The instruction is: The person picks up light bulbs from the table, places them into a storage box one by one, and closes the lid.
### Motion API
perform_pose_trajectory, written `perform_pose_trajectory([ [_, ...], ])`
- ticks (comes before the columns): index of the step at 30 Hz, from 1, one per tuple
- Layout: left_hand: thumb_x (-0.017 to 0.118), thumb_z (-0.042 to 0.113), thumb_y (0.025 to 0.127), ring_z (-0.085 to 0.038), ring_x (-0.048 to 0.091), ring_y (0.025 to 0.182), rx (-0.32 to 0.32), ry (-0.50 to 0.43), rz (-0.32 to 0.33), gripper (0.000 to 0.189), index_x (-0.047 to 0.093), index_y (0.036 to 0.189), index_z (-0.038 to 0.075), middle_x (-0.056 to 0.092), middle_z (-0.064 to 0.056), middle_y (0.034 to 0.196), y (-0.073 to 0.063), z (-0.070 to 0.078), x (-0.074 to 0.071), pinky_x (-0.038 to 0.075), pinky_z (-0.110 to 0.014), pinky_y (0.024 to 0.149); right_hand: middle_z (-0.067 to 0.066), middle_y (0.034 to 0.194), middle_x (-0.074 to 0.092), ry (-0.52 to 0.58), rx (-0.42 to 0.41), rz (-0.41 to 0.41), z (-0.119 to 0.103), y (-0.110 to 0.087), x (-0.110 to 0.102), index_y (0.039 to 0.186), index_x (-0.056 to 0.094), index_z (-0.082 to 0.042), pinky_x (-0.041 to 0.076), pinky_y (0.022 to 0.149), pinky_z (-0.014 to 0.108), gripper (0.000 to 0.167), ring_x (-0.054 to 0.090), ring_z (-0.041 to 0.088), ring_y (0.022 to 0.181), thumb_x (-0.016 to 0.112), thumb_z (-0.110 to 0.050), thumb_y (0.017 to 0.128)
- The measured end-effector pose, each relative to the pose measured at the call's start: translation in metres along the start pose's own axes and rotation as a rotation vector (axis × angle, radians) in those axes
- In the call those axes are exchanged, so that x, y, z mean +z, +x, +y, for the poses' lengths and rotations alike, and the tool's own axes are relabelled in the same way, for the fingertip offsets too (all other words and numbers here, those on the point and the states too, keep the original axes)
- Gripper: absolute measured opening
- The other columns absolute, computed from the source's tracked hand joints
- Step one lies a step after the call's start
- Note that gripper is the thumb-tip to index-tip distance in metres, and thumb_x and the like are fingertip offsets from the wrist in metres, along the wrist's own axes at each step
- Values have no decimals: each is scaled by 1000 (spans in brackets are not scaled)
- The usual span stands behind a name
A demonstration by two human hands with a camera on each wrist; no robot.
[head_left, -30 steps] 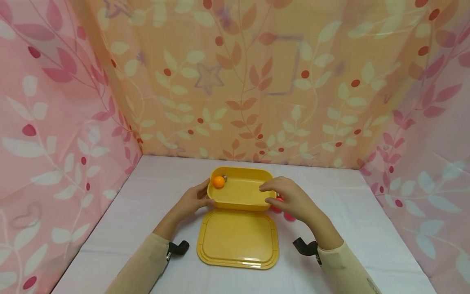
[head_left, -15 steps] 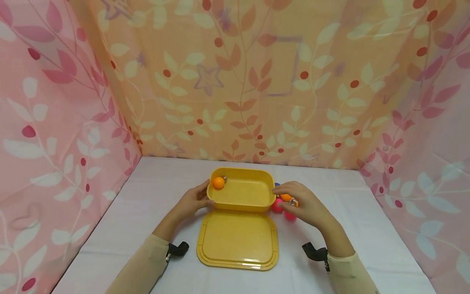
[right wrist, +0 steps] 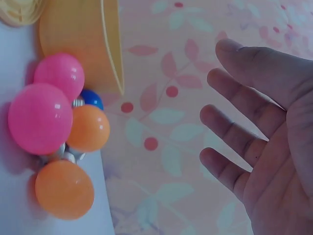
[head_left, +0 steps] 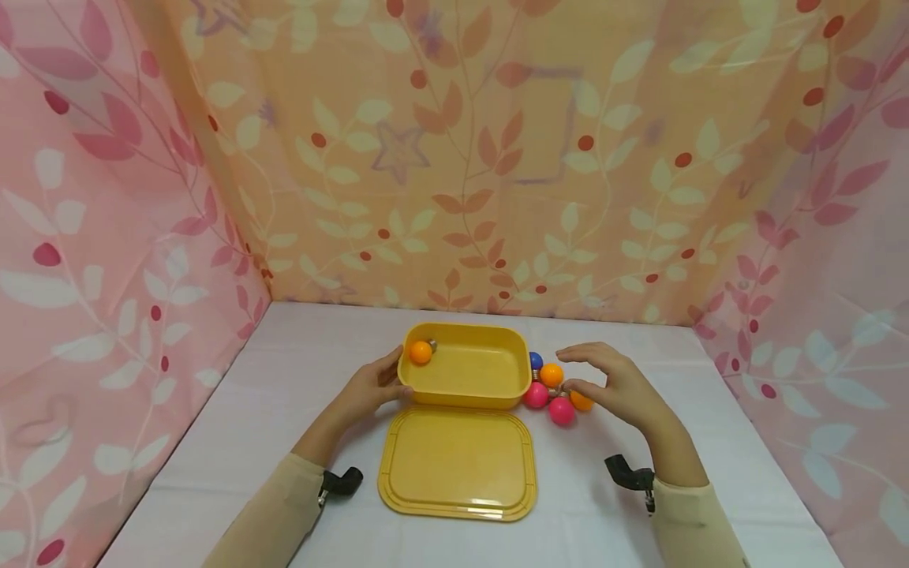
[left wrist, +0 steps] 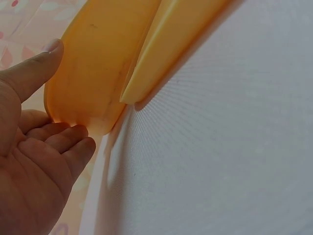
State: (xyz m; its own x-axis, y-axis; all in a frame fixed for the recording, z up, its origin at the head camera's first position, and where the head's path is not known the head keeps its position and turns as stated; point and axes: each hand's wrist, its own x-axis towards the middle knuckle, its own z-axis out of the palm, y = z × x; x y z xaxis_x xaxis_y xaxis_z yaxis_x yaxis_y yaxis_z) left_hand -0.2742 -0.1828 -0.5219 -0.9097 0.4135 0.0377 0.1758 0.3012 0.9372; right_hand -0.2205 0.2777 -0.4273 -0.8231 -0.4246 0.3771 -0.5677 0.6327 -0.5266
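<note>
My left hand [head_left: 365, 390] holds the left end of a yellow plastic box [head_left: 465, 398], thumb at its front corner and fingers along the end wall. The left wrist view shows fingertips [left wrist: 87, 147] against the box. Inside, at the left, lies an orange light bulb [head_left: 420, 353] with a metal base. To the box's right is a cluster of small bulbs: two pink bulbs [head_left: 561, 411], a blue bulb [head_left: 536, 360] and two orange bulbs [head_left: 551, 375]. My right hand [head_left: 621, 386] hovers above the cluster's right side, thumb and fingers apart, holding nothing.
A yellow lid [head_left: 457, 465] lies flat on the white tablecloth [head_left: 312, 335], just in front of the box. Leaf-patterned curtains [head_left: 454, 158] enclose the table at the back and both sides.
My right hand has drawn back to the right from the box's right end, uncovering the bulbs beside it. My left hand, the box and the lid stay in place.
</note>
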Motion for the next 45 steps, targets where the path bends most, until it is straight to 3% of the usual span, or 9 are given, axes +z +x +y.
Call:
perform_pose_trajectory([
  [7,81,27,90,-25,33,152,-13,-5,0,96,23,164,15,24,-3,169,-1,0,0,33,-40,121,-5,135,65,28,106,-23,19,-5,-4,130,68,-29,45,110,59,46,55,21,129,84,-19,88],
  [19,81,27,90,-23,36,151,-22,-5,3,95,23,164,17,27,0,169,0,-2,0,37,-36,119,6,143,61,89,331,-112,62,-19,1,133,66,-25,35,109,76,44,47,40,136,79,-29,91],
  [28,80,23,91,-19,36,151,-30,-18,3,92,24,164,19,28,3,168,1,-2,-1,35,-36,120,10,141,62,156,419,-181,86,-31,6,135,66,-14,38,107,75,50,46,49,134,80,-31,90],
  [35,82,30,89,-24,36,151,-32,-7,1,97,23,164,17,26,-2,169,-1,-2,-1,35,-40,120,10,139,64,207,468,-215,96,-33,11,136,65,-13,37,111,71,55,48,44,133,82,-31,87],
  [45,80,26,91,-27,34,152,-8,-25,-5,94,23,164,15,26,-4,169,-2,0,0,35,-43,121,10,138,63,205,508,-222,104,-35,18,134,67,-16,35,115,68,56,50,38,131,85,-36,84],
])
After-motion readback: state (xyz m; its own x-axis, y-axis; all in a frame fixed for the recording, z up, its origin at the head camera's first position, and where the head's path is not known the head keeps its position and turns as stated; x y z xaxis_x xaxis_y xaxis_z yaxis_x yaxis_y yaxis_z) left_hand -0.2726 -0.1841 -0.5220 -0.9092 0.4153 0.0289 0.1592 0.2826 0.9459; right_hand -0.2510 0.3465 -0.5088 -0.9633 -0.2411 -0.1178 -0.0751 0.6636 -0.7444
